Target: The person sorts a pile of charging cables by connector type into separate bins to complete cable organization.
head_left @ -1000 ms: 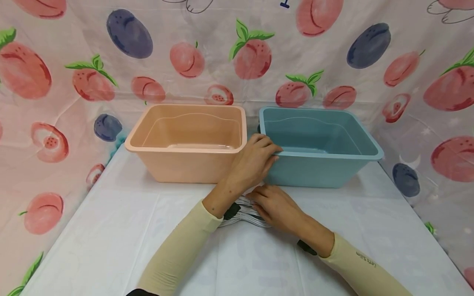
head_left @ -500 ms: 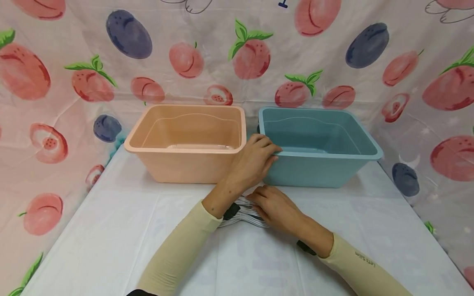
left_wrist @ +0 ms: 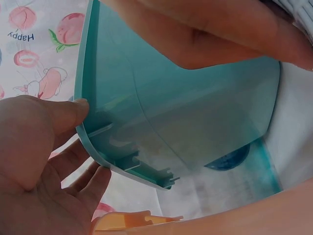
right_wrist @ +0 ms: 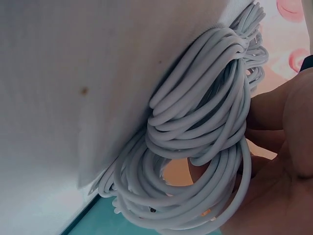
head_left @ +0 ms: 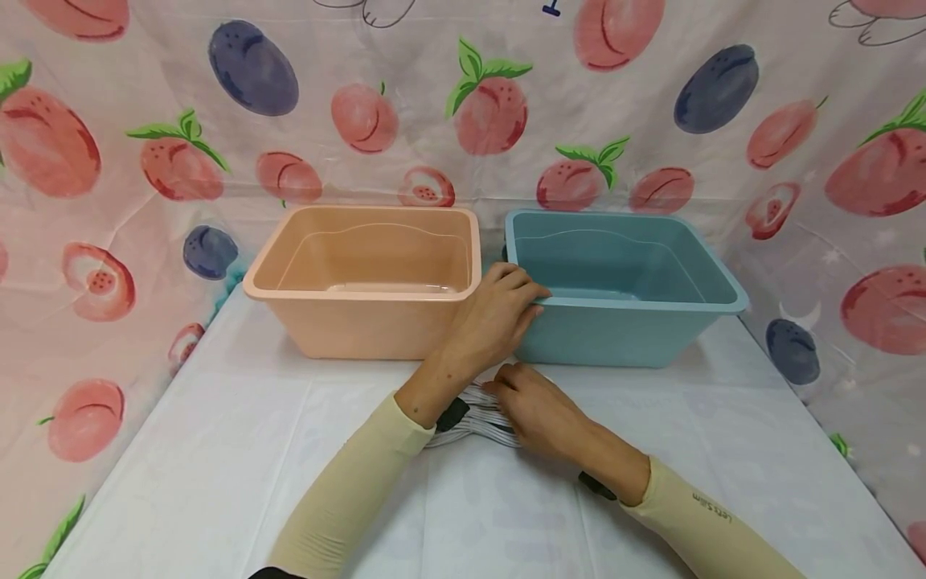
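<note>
At the front left corner of the blue-green plastic bin [head_left: 629, 334], my left hand [head_left: 499, 310] grips the rim. Its thumb and fingertips meet the rim from two sides in the left wrist view, where the bin wall [left_wrist: 195, 107] spreads behind. My right hand [head_left: 542, 410] holds a bundle of white cable [head_left: 477, 422] in front of the bins, partly hidden under the left forearm. The right wrist view shows the coiled cable [right_wrist: 195, 98] in thick loops, with the right hand's fingers passing behind it.
A peach-coloured bin [head_left: 347, 326] stands left of the blue-green one, a narrow gap between them. Both are on a white-covered table [head_left: 217, 450]. A fruit-print cloth [head_left: 434, 72] hangs behind and along the sides. My forearms cross close together over the cable.
My right hand's fingers have shifted slightly at the cable. The left hand keeps its place on the rim, and the bins have not moved.
</note>
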The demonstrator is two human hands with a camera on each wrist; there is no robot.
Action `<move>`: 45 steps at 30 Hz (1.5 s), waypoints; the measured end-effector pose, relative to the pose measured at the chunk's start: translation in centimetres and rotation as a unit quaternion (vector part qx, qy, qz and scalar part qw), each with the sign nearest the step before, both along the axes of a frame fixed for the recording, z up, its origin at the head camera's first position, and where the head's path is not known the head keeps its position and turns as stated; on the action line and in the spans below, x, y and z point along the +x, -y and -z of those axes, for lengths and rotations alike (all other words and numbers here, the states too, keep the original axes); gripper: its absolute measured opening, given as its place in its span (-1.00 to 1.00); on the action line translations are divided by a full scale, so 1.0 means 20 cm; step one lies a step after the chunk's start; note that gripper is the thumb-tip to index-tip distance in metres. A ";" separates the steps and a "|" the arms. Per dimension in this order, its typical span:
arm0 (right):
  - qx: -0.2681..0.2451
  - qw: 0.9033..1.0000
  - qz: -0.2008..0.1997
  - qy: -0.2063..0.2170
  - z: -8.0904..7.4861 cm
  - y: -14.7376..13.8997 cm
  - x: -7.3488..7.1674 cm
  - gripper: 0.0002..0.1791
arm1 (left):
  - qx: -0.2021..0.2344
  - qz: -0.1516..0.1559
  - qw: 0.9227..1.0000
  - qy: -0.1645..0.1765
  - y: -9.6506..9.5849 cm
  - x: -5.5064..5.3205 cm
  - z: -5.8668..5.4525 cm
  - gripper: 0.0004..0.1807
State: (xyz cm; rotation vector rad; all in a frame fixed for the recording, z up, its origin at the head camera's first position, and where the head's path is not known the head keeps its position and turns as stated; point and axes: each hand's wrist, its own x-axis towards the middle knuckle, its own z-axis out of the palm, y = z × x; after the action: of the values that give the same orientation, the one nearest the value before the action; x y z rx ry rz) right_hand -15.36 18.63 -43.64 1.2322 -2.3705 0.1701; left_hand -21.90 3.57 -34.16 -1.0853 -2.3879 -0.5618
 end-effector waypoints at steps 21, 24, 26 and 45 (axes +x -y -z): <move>0.021 0.996 0.038 0.079 -0.04 0.01 0.02 -0.78 | 0.003 0.002 1.000 -0.005 0.00 0.00 0.00 -0.77; 0.017 0.996 0.038 0.082 -0.04 0.01 0.02 -0.79 | 0.005 0.005 1.000 -0.008 0.00 0.00 0.00 -0.77; 0.013 0.996 0.039 0.084 -0.04 0.01 0.03 -0.79 | 0.007 0.005 1.000 -0.010 0.00 0.00 0.00 -0.77; 0.005 0.996 0.047 0.077 -0.13 -0.02 0.04 -0.76 | 0.001 0.001 1.000 -0.015 0.01 0.00 0.00 -0.76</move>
State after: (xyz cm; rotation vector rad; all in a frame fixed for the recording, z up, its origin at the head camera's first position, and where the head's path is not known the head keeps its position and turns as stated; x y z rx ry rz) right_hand -14.49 19.04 -41.04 1.1463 -2.5584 0.2321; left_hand -21.95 3.44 -34.21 -1.0884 -2.3593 -0.5454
